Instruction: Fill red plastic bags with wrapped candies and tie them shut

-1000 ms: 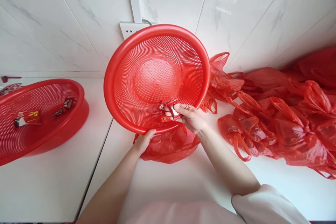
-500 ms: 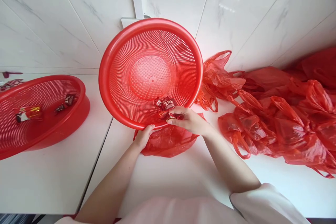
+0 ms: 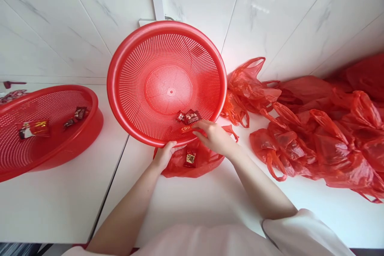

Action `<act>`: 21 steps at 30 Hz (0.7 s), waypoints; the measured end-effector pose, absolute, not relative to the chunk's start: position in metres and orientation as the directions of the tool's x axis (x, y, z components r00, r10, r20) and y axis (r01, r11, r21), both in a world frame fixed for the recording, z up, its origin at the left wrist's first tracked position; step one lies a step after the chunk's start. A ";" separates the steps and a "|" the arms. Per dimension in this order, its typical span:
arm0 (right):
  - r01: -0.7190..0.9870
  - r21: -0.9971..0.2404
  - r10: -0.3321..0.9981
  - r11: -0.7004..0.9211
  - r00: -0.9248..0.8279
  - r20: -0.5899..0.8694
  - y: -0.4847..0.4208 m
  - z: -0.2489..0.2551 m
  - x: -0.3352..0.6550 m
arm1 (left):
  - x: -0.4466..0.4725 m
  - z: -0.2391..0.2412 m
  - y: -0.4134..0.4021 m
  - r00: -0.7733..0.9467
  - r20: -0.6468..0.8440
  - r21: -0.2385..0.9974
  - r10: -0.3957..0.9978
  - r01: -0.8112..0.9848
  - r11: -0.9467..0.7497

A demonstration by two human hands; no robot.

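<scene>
A round red mesh basket (image 3: 144,60) is tilted up toward me over the white counter. My left hand (image 3: 163,156) grips its near rim from below. My right hand (image 3: 214,136) reaches over the rim, its fingertips touching a red wrapped candy (image 3: 186,129) at the basket's low edge; two more small dark-red candies (image 3: 189,117) lie just above it. Under the basket lies an open red plastic bag (image 3: 207,162) with one candy (image 3: 190,158) resting in it.
A second red mesh basket (image 3: 60,148) sits on the counter at the left, holding a few wrapped candies (image 3: 33,128). A heap of red plastic bags (image 3: 315,136) covers the right side along the marble wall. A wall socket peeks out behind the tilted basket.
One candy has dropped from the basket's edge into the bag below. My right hand has shifted from holding candy to touching the ones left at the rim. The basket moved slightly left.
</scene>
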State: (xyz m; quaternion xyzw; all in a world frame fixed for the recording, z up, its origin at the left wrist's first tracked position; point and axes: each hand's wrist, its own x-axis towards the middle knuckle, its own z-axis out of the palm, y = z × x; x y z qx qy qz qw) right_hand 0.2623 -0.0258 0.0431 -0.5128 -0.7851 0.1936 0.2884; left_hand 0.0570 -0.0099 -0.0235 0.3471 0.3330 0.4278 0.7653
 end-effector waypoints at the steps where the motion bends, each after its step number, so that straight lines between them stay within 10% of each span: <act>1: 0.689 -0.583 0.903 0.430 -0.333 0.272 -0.025 0.041 0.261 | 0.057 -0.025 -0.010 0.412 -0.210 0.821 0.887 -0.418 0.389; 6: 0.706 -0.512 0.870 0.489 -0.441 0.221 -0.021 0.025 0.253 | 0.059 -0.029 -0.013 0.462 -0.217 0.831 0.860 -0.375 0.411; 10: 0.618 -0.684 0.913 0.388 -0.360 0.192 -0.018 0.020 0.249 | 0.058 -0.032 -0.013 0.441 -0.207 0.844 0.873 -0.371 0.387; 14: 0.144 -0.989 0.974 0.024 -0.224 -0.009 -0.012 0.022 0.252 | 0.057 -0.032 -0.012 0.462 -0.200 0.847 0.864 -0.362 0.389; 17: -0.230 -0.960 0.955 -0.160 -0.283 -0.092 -0.010 0.024 0.255 | 0.056 -0.033 -0.011 0.453 -0.176 0.858 0.874 -0.365 0.362; 21: -0.305 -0.946 0.964 -0.111 -0.265 -0.028 -0.011 0.027 0.257 | 0.054 -0.032 -0.010 0.479 -0.171 0.843 0.861 -0.381 0.379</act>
